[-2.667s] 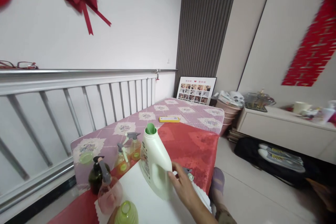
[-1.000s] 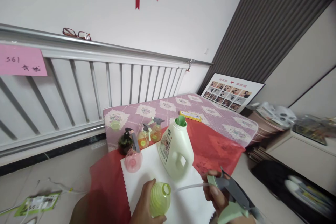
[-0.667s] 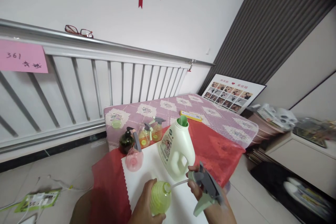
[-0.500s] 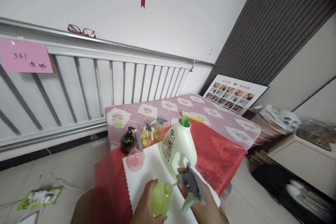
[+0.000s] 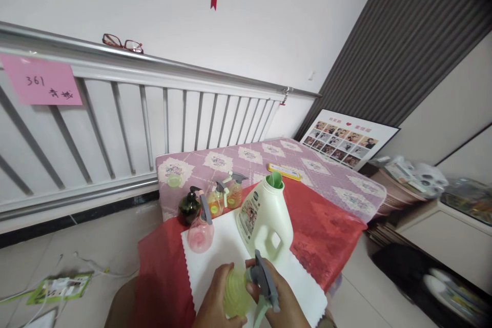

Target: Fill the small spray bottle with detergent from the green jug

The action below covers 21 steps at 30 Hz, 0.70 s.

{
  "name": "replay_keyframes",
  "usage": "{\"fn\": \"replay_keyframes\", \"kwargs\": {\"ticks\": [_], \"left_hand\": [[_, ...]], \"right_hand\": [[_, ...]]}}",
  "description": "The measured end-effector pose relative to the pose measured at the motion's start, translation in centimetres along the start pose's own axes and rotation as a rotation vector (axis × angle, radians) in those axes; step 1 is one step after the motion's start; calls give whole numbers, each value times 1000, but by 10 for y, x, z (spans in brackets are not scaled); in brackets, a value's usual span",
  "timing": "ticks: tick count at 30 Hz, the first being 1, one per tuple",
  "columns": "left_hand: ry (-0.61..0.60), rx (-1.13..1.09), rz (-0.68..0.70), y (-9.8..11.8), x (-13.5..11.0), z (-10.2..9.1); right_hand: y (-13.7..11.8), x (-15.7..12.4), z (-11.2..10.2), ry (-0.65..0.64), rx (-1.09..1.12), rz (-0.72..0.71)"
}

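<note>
My left hand (image 5: 217, 297) is wrapped round a yellow-green spray bottle (image 5: 235, 293) low over the white mat (image 5: 209, 261). In my right hand (image 5: 282, 292) is a grey trigger spray head (image 5: 265, 279) with a pale green lever. The head's collar sits at the bottle's mouth; whether it is threaded on, I cannot tell. Just beyond my hands stands a large pale detergent jug (image 5: 269, 218), its top open with a green spout showing. To the left are a pink spray bottle (image 5: 200, 234) and a dark green pump bottle (image 5: 189, 207).
Two amber spray bottles (image 5: 216, 201) stand behind the mat. A yellow box (image 5: 284, 171) and a pale green cap (image 5: 174, 180) lie on the patterned tablecloth (image 5: 249, 156). A red cloth (image 5: 315, 230) is under the mat. A white radiator (image 5: 126, 128) lines the wall.
My right hand has brought the spray head left onto the bottle's mouth; the dip tube, visible before between them, is now out of sight. The whole view has shifted slightly.
</note>
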<state>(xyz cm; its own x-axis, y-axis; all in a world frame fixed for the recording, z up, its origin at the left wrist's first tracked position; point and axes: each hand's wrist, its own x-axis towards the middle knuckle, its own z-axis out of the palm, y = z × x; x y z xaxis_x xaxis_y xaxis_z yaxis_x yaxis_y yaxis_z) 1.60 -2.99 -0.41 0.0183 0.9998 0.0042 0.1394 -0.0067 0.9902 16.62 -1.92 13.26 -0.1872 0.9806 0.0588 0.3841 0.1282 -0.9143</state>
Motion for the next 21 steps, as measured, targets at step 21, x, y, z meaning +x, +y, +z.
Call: {"fn": "replay_keyframes", "kwargs": {"ticks": [21], "left_hand": [[-27, 129, 35, -24, 9, -9]], "right_hand": [[29, 8, 40, 304, -62, -95]]}}
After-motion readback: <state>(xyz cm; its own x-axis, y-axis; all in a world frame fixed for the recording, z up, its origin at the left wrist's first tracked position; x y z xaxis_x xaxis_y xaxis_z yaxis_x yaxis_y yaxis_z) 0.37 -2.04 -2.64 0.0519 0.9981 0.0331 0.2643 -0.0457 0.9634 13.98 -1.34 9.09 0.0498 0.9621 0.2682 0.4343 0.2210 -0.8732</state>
